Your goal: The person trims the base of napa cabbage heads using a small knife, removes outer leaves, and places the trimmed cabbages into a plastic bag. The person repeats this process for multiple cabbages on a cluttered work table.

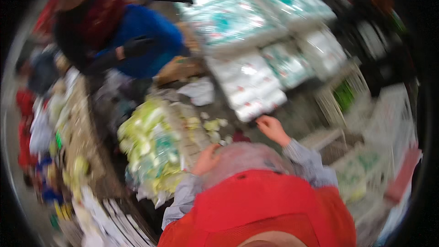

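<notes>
My right hand (pixel 270 126) is curled beside the lower end of stacked white plastic-wrapped packs (pixel 251 87); whether it grips anything is unclear. My left hand (pixel 208 158) is blurred, near the greyish cloth at my front (pixel 242 151), right of a heap of pale yellow-green leaves (pixel 146 142) with some plastic among them. Larger packs with teal printing (pixel 228 13) lie behind the white ones. A red garment (pixel 256 196) covers my front below both hands.
A co-worker (pixel 91 13) in a blue apron stands at upper left with dark-gloved hands. A long brown table edge (pixel 93 142), piled with bags, runs along the left. Pale plastic crates (pixel 343 84) stand at right. Another person (pixel 25 71) is at far left.
</notes>
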`<control>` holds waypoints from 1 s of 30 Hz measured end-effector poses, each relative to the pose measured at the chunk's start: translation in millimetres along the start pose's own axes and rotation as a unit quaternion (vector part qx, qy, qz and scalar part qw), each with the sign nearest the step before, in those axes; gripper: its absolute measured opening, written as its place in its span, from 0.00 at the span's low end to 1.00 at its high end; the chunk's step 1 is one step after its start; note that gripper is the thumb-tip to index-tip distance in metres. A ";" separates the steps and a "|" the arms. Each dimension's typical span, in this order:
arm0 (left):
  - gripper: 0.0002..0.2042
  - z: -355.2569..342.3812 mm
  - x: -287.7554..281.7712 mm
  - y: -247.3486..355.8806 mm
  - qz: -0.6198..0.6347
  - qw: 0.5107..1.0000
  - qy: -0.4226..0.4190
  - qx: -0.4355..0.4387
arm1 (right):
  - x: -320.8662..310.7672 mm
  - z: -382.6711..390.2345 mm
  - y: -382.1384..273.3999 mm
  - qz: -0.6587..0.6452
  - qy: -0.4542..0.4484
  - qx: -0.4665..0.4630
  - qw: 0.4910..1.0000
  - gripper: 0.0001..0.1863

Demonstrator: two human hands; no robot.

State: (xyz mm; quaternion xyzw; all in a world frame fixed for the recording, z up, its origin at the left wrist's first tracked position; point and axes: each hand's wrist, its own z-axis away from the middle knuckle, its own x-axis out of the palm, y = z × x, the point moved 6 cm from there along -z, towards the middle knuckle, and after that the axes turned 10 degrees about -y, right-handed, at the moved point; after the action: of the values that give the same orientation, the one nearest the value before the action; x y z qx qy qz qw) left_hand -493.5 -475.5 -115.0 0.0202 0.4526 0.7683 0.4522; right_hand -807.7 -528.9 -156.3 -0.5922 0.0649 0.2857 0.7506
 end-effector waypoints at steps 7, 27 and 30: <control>0.25 -113.4 -2.9 86.0 -0.031 0.986 -0.064 0.148 | -108.8 32.6 17.4 -0.095 0.042 0.095 0.990 0.13; 0.52 -613.0 -35.2 489.3 -0.390 0.867 0.258 0.173 | -825.0 -375.8 382.6 0.224 0.397 0.207 0.866 0.46; 0.58 -639.8 -38.7 476.6 -0.442 0.868 0.215 0.075 | -862.2 -437.1 401.4 0.055 0.294 0.157 0.941 0.45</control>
State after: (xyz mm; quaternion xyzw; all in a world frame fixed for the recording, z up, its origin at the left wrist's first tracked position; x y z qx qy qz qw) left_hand -1074.8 -1022.8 -137.3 -0.3134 0.5566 0.4368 0.6334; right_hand -1619.6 -1183.0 -249.3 -0.5205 0.3587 0.1257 0.7646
